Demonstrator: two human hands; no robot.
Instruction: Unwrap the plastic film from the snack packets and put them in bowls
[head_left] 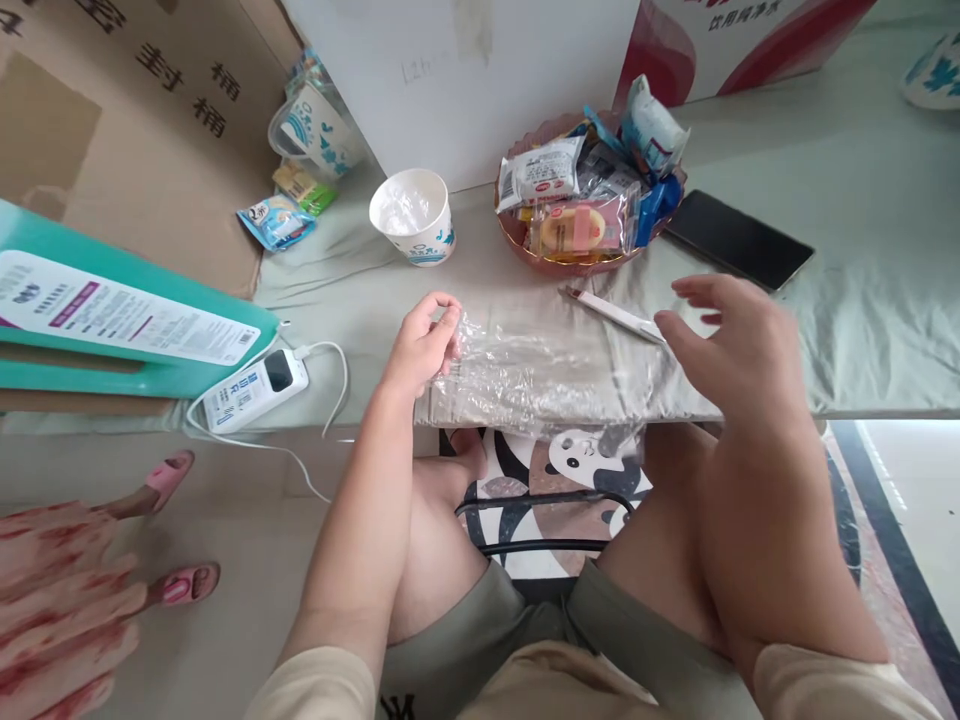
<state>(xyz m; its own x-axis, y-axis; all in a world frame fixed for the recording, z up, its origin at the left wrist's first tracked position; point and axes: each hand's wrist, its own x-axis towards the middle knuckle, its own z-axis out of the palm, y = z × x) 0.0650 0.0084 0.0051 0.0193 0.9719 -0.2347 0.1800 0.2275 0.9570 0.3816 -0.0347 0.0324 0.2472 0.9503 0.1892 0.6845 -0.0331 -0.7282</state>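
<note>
Clear plastic film (525, 370) spreads over the front edge of the cloth-covered table, its far right part hanging past the edge. My left hand (426, 345) pinches the film's left end. My right hand (739, 345) is raised at the right, fingers apart and holding nothing. Just left of its fingers lies a slim white knife or pen (616, 314) with a dark tip; which of the two I cannot tell. Behind my left hand stands a paper cup (421, 243) with crumpled clear plastic inside. A pink bowl (551, 265) full of wrapped snacks sits further right.
A black phone (739, 240) lies right of the bowl. White and red boxes stand behind. At the left are a power bank (259, 390) with a cable, a green box (135, 310), snack packets (277, 222) and another cup (319, 130). A person in pink sandals stands at lower left.
</note>
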